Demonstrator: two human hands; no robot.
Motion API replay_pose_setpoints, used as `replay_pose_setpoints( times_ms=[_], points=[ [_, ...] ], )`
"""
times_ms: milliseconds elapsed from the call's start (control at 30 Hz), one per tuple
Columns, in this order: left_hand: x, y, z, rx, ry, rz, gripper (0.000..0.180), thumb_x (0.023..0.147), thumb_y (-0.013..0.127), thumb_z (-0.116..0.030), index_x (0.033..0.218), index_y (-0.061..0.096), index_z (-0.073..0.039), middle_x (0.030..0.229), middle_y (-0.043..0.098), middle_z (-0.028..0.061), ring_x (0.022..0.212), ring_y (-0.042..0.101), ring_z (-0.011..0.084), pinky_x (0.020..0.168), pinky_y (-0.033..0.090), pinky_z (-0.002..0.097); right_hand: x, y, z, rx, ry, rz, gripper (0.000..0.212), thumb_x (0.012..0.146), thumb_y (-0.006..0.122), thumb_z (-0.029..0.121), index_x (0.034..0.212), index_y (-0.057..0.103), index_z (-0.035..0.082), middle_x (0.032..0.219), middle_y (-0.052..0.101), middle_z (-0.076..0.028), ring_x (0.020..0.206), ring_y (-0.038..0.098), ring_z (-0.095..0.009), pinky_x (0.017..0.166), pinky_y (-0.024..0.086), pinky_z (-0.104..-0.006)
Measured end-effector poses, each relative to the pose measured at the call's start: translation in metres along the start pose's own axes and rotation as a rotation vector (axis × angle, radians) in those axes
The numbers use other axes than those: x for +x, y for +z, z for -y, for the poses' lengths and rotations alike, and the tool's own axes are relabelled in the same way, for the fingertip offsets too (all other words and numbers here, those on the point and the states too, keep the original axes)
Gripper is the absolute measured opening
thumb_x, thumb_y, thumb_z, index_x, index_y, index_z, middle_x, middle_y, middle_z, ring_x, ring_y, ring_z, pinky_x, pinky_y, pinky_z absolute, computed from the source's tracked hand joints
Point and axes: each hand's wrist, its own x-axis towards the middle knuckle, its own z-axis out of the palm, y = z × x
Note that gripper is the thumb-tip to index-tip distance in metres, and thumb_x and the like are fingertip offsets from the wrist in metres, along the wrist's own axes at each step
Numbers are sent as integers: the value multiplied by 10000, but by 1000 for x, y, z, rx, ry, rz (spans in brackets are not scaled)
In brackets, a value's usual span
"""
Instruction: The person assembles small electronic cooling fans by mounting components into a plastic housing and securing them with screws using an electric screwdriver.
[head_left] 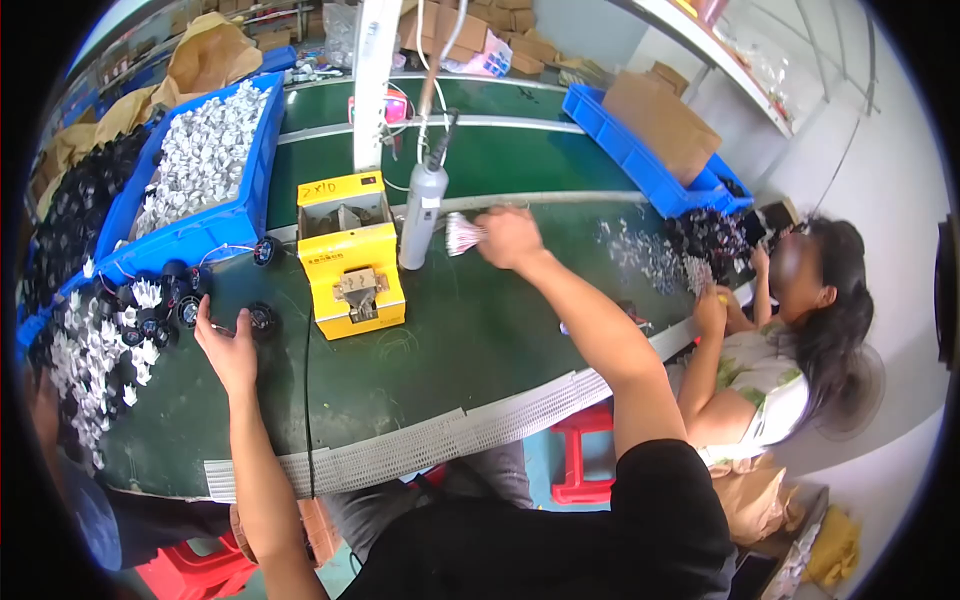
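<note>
My right hand (512, 238) is closed on the end of a fanned bundle of thin white and reddish strands, perhaps wires (462, 235), held over the green work surface (400, 390). Beside it hangs a grey electric screwdriver (424, 215), tip down. A yellow box-shaped screw feeder (352, 255) with a metal tray stands between my hands. My left hand (230, 350) has its thumb and index finger spread, with nothing visible between them. A black round motor-like part (262, 318) lies by the thumb, partly covered, and I cannot tell whether they touch.
White flower-shaped plastic parts (90, 360) and black round parts heap at the left. A blue crate (255, 190) of white parts stands behind. Another blue crate (625, 150) holds cardboard. On the right, a co-worker (750, 380) handles a similar bundle near loose small parts (645, 255).
</note>
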Motion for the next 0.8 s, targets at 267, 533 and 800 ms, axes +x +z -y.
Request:
replay_pose_setpoints(
  times_ms=[267,533,800],
  points=[
    [-8,-1,-36,96,351,-317,559,809,707,-130,1325,502,-79,1411,399,196,1331,346,394,1097,296,496,-53,-1,-114,435,231,-111,591,805,713,470,1284,595,146,1315,541,-214,1225,513,-376,1044,412,-446],
    [-38,-13,-80,-100,686,-304,386,813,649,-60,1192,580,-39,1346,457,198,1296,384,405,1091,291,504,-178,-39,-87,250,87,384,582,691,786,293,1229,623,142,1260,559,-176,1149,548,-365,1010,445,-422],
    [-124,14,-104,-682,243,1178,447,953,612,-222,1337,467,-44,1065,635,118,894,665,197,784,553,334,-186,-80,80,643,-440,-67,471,707,677,33,1159,593,133,1252,514,-96,1054,601,-309,808,551,-372]
  ],
)
